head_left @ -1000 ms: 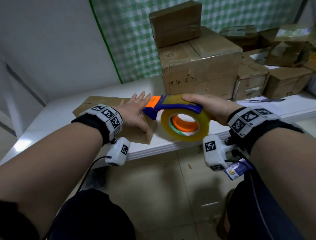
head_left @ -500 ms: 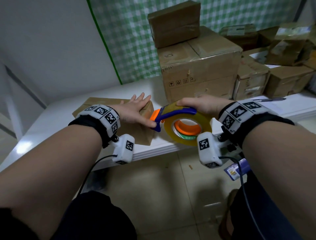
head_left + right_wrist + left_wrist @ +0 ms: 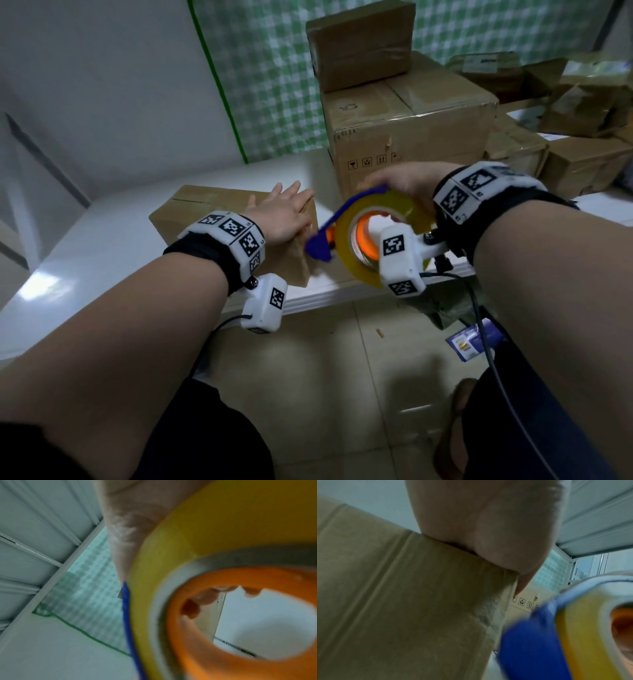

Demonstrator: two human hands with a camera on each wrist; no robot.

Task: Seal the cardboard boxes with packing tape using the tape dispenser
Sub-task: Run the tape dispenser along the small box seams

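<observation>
While head view blurs, fingertips (image 3: 205, 599) show inside tape dispenser (image 3: 223, 615).

The left hand (image 3: 284, 212) lies flat on a box (image 3: 212, 212) at the table's (image 3: 102, 233) front edge, while the right hand (image 3: 407, 181) grips the dispenser (image 3: 346, 236) just beside the box's right end.

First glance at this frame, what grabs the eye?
The yellow tape roll on the blue-and-orange tape dispenser, gripped by the right hand at the table's front edge. Beside it, the left hand lies flat on a small cardboard box. Behind, stacked boxes crowd the table.
</observation>
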